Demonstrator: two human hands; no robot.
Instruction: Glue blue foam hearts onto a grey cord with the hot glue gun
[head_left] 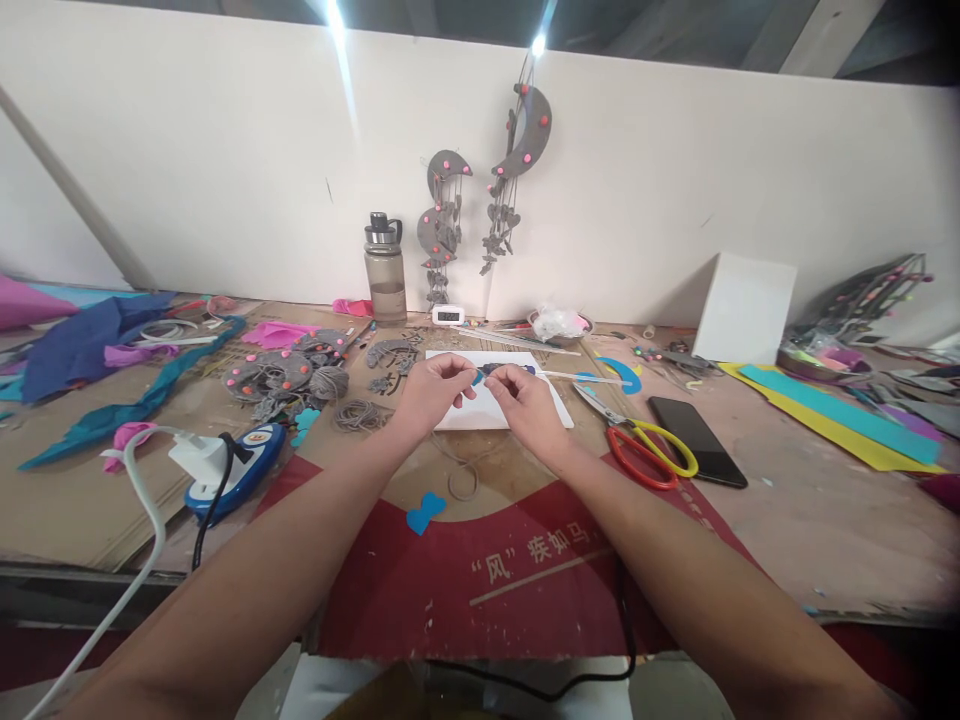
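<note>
Over a white board [491, 412], my left hand [435, 392] and my right hand [525, 405] meet nearly fingertip to fingertip. Each is closed in a pinch, and a small dark bit with a touch of blue shows between them, too small to name. A thin grey cord [465, 490] lies looped on the cardboard just below. Left of my left hand are a coil of grey cord [362, 415] and several grey felt cutouts [391, 352]. Nearer me lies a blue paper cutout [426, 513]. Scissors [649, 450] with red and yellow handles rest right of my right hand.
A black phone [697, 440] lies beyond the scissors. At left are a blue power strip [251, 465] with a white cable and grey felt pieces with pink dots [277, 375]. A water bottle [385, 275] and a small clock [448, 315] stand by the wall under hanging moon mobiles [534, 130].
</note>
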